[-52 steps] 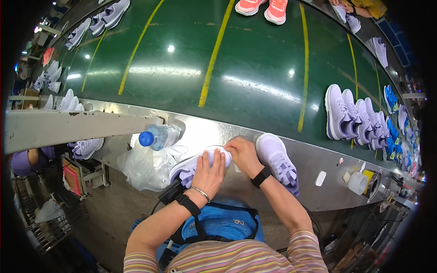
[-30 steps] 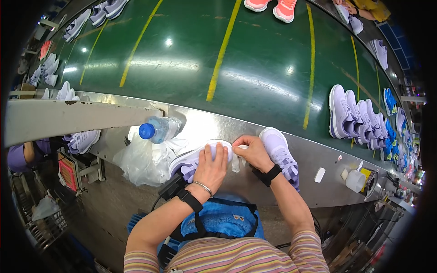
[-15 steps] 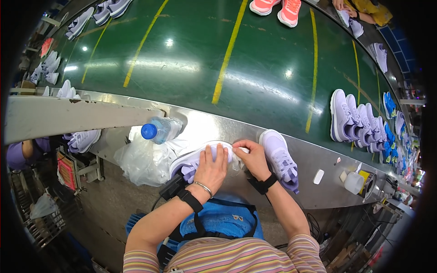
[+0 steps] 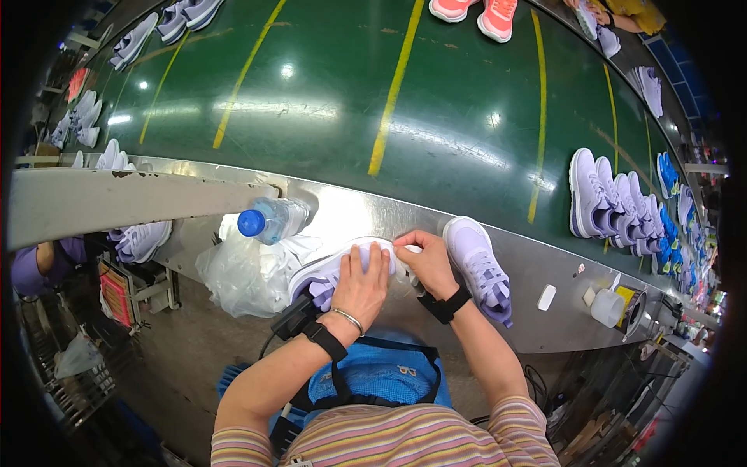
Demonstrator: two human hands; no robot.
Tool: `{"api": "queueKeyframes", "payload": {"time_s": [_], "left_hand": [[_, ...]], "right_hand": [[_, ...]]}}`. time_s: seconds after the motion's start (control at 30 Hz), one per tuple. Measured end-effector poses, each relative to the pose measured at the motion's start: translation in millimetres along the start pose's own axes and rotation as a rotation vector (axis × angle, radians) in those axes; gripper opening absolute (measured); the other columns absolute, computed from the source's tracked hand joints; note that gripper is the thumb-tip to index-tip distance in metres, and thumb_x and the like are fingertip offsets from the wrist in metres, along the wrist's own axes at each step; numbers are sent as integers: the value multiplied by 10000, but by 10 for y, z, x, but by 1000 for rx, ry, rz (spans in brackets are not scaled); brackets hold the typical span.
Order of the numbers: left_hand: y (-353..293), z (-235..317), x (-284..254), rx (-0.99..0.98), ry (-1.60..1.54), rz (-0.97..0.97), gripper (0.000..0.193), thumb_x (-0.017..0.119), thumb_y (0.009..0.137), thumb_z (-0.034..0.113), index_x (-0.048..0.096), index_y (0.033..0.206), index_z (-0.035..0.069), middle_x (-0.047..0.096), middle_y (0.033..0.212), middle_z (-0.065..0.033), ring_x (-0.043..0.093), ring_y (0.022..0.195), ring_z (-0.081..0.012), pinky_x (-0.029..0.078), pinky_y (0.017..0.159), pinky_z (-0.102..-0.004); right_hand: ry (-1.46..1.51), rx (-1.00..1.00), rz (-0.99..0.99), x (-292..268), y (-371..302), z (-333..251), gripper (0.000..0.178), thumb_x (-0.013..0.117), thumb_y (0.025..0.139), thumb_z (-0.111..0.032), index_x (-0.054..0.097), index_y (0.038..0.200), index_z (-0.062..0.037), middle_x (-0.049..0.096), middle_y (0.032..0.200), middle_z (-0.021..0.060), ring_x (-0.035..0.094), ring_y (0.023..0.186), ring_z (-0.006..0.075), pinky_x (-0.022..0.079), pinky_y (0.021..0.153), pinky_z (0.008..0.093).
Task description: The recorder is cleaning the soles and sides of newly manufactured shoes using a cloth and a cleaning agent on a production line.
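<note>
A lavender and white sneaker (image 4: pixel 317 274) lies sideways on the metal ledge before me, its toe to the right. My left hand (image 4: pixel 360 286) rests across its forefoot, fingers side by side, holding it down. At the toe edge, the thumb and forefinger of my right hand (image 4: pixel 430 263) are pinched together; what is between them, if anything, is too small to tell. A bit of whitish material shows under that hand. Just right of it stands a second lavender sneaker (image 4: pixel 476 261), toe pointing away, touched by neither hand.
Left of the sneaker are a blue-capped bottle (image 4: pixel 272 221) and a crumpled plastic bag (image 4: pixel 241 276). A white block (image 4: pixel 547 297) and a small white cup (image 4: pixel 607 309) sit to the right. Beyond the ledge runs a green belt (image 4: pixel 311 140) carrying several shoes. A beige metal arm (image 4: pixel 140 198) juts in at left.
The fingertips of my right hand have shifted slightly left and away along the toe edge. My left hand keeps its place on the sneaker. The view has moved a little.
</note>
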State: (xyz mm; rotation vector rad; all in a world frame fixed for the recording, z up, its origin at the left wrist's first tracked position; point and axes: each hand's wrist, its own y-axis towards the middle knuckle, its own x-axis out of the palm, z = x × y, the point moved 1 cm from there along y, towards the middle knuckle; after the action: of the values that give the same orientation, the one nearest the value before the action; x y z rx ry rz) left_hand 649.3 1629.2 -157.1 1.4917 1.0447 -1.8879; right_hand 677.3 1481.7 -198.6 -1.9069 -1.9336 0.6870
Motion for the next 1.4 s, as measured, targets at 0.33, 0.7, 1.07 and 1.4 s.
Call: {"api": "queueKeyframes", "payload": {"time_s": [0.33, 0.7, 1.07, 1.4], "left_hand": [[-31, -13, 45, 3, -38, 3, 522, 494, 771, 125, 389, 1259, -26, 377, 1291, -193, 412, 1108, -407, 353, 922, -469], [-13, -84, 76, 1, -46, -9, 494, 484, 789, 145, 410, 1244, -31, 387, 1289, -197, 414, 1114, -417, 356, 917, -471], [118, -624, -88, -191, -195, -376, 798, 623, 766, 344, 212, 1345, -21, 462, 1062, -297, 544, 893, -389, 458, 784, -418], [-56, -865, 173, -369, -823, -198, 683, 522, 855, 368, 255, 1349, -20, 528, 990, -281, 544, 927, -375, 423, 815, -389]], "right_hand": [[-19, 77, -7, -63, -96, 19, 87, 629, 716, -50, 618, 780, 9, 609, 701, 38, 546, 605, 75, 440, 554, 220], [-63, -306, 297, 190, -360, 334, 72, 582, 770, 19, 606, 837, 6, 595, 784, 76, 565, 746, 159, 436, 676, 247], [328, -158, 252, 157, -449, 149, 136, 570, 813, 2, 604, 944, -1, 611, 860, 15, 535, 779, 70, 428, 695, 203], [53, -452, 187, 613, 24, -172, 105, 615, 768, -42, 654, 865, -48, 558, 797, 72, 534, 700, 171, 411, 613, 269]]}}
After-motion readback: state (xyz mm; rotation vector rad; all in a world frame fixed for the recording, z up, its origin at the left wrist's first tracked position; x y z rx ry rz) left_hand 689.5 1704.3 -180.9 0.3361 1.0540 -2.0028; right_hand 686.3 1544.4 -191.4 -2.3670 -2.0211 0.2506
